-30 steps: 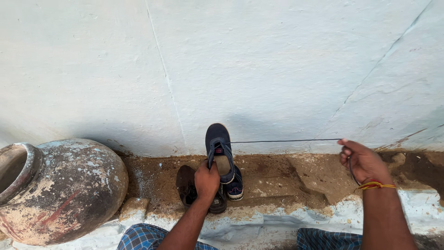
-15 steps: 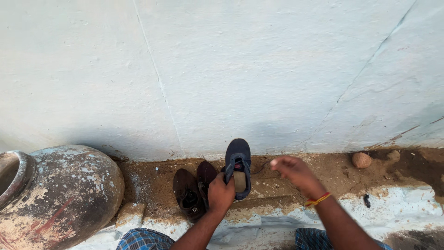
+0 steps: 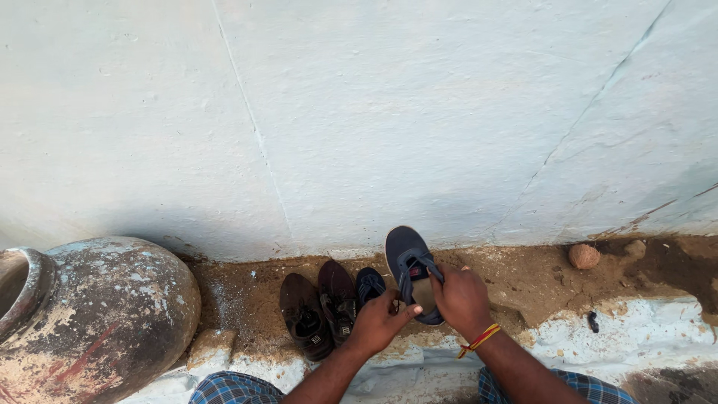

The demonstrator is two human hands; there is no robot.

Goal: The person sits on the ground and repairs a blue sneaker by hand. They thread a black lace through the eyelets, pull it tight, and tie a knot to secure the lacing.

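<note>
A dark blue shoe (image 3: 408, 258) is held up, toe pointing at the wall. My right hand (image 3: 461, 298), with a red and yellow thread at the wrist, grips its upper by the opening. My left hand (image 3: 378, 322) touches the shoe's near left side, fingers partly curled; its grip is unclear. On the dirt to the left lie a second blue shoe (image 3: 369, 284) and two dark brown shoes (image 3: 321, 307), side by side.
A pale blue plastered wall (image 3: 359, 112) rises just behind the shoes. A big weathered clay pot (image 3: 105, 314) lies at the left. A small round stone (image 3: 583, 256) rests on the dirt strip at the right. A painted ledge (image 3: 636, 337) runs along the front.
My right hand came in from far right, where it held a lace taut, and now grips the blue shoe. The view shifted left, revealing more shoes on the dirt.
</note>
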